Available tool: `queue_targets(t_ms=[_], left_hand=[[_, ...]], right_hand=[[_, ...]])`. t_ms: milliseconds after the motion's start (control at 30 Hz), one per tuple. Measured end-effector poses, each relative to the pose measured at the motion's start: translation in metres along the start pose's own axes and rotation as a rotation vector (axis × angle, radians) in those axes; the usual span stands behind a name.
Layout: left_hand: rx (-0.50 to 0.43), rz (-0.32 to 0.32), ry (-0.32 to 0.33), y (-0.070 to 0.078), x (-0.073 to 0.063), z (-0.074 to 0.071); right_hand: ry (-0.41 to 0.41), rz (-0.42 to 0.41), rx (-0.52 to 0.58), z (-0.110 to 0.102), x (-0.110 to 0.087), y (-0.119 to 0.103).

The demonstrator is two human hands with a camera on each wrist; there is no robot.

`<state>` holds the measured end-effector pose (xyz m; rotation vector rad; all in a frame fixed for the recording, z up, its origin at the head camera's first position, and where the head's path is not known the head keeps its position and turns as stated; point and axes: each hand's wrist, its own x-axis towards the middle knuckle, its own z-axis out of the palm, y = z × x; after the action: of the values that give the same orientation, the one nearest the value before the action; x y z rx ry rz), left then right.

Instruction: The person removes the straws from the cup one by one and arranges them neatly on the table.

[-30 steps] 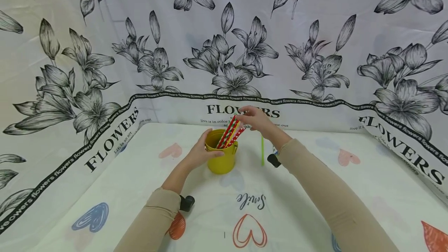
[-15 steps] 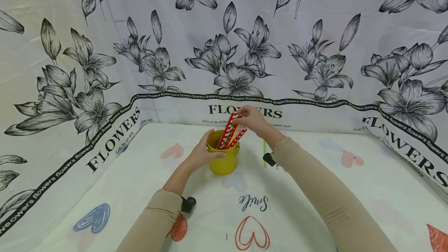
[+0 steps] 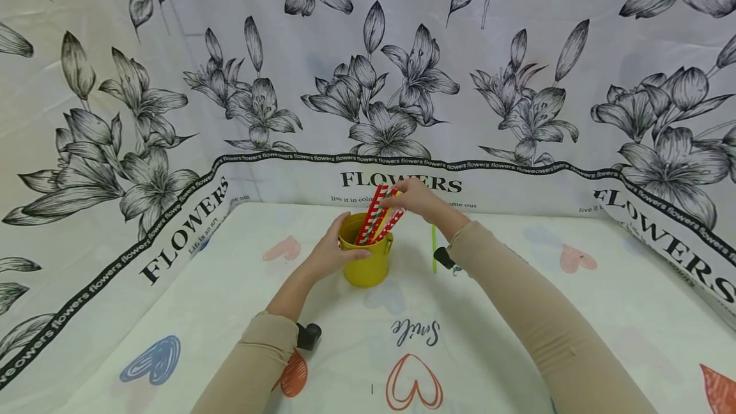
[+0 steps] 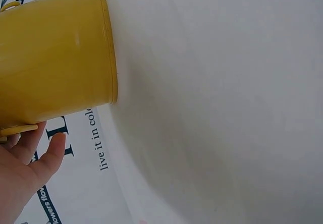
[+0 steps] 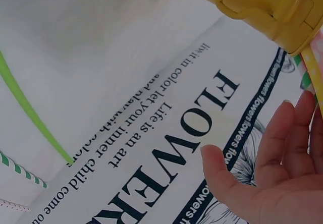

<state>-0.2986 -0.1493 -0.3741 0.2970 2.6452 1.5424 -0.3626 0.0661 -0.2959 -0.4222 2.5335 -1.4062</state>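
Note:
My left hand [image 3: 330,255] grips the yellow bucket [image 3: 368,270] at its left side, thumb across the front below the rim. In the left wrist view the bucket [image 4: 55,57] has fingers beside its handle. Several patterned paper straws [image 3: 369,222], red, green-striped and yellow, lean out of the bucket to the right. My right hand [image 3: 420,198] pinches the straws near their upper ends; the fingertips are partly hidden in the head view. In the right wrist view the right hand [image 5: 282,168] has its fingers at a yellow straw [image 5: 314,72].
A bright green straw [image 3: 434,251] lies on the table right of the bucket, under the right forearm. Beside it in the right wrist view lie a green-striped straw [image 5: 22,171] and a pale dotted straw [image 5: 12,205]. A flower-printed cloth [image 3: 276,177] stands behind.
My right hand has moved slightly left and onto the straws' tops; the straws rose a little, then settled slightly. The left hand keeps its grip on the bucket.

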Motion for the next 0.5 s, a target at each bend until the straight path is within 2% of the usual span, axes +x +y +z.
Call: queue_targets(t_ms=[67,300,500], left_hand=[[-0.001,0.002,0.000,0.0002,0.0000,-0.0003],[-0.004,-0.003,-0.003,0.0001,0.0004,0.0001],[-0.004,0.002,-0.001,-0.0002,0.0011,0.0005]], right_hand=[[0.000,-0.001,-0.009,-0.0014,0.0001,-0.0004],[0.035,0.013,0.077,-0.0045,-0.0006,-0.0006],[0.066,-0.028,0.137,-0.0075,-0.0053,-0.0029]])
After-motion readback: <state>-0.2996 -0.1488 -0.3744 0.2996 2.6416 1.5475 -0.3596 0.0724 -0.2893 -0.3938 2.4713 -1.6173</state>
